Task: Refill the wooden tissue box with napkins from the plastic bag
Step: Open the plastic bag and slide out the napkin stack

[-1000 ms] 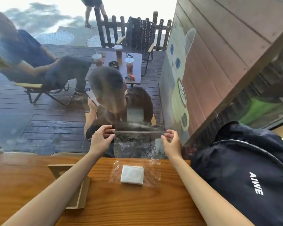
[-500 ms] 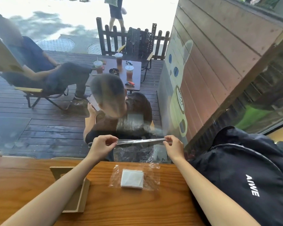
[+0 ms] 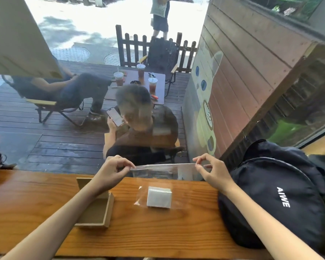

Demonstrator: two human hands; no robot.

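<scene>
clear plastic bag stretched taut, napkins stacked

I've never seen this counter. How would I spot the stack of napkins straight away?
Find the long wooden counter by the window. Midway along it, between the open wooden tissue box and the black backpack, lies the napkin stack. It is the only white block there, resting on clear plastic.
</scene>
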